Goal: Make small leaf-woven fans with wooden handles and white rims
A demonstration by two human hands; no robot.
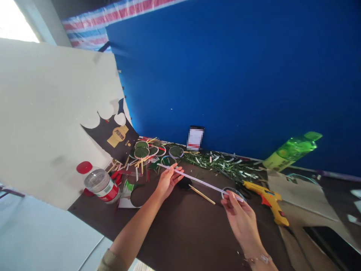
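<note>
The left hand (pixel 168 180) reaches forward, fingers pinched on one end of a thin white strip (pixel 197 180) held level above the dark bench (pixel 180 229). The right hand (pixel 239 214), wrist bent upward, pinches the other end. The labels on the clear bottle (pixel 101 185) and green bottle (pixel 291 150) are unreadable.

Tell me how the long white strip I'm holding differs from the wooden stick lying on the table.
The white strip is pale, flat and long, while the wooden stick is tan and much shorter. The strip is held off the table between the left hand and right hand; the stick lies loose on the dark table, untouched. Both are thin, straight and slant the same way, down to the right.
</note>
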